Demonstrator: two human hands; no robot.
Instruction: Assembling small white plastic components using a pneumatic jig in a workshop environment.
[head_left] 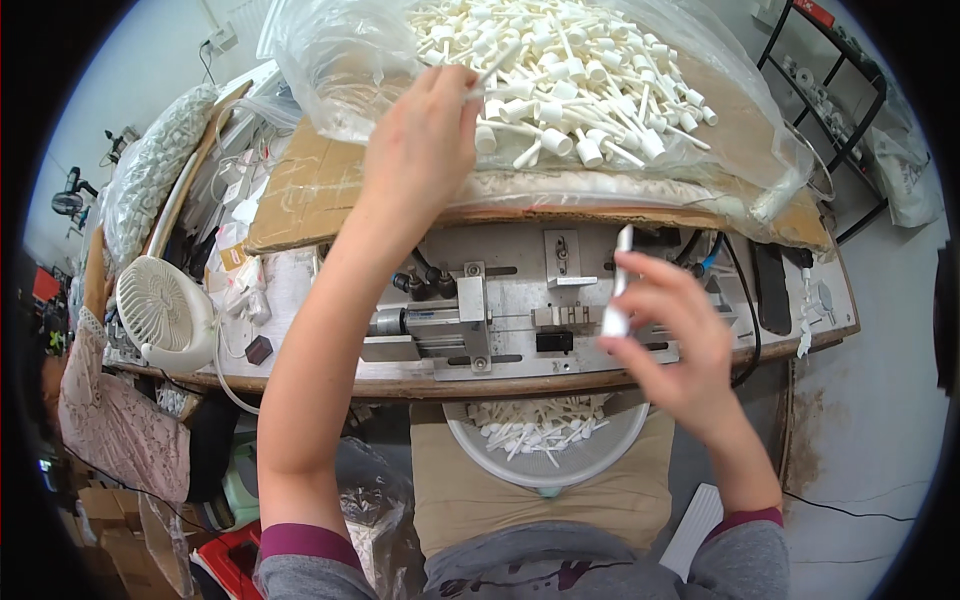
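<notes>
While left fingers point(453, 82) pinch a slanting stick point(498, 64), right fingers point(652, 270) hold a near-upright piece point(620, 286), thicker below.

I have open air in front of the metal jig point(475, 315), down to the mesh basket point(605, 458). Beyond the jig, cardboard point(310, 187) blocks me; left of the jig stands a fan point(157, 306); over the jig's right end hangs the right hand point(680, 340), a black cable point(755, 325) farther right.
</notes>
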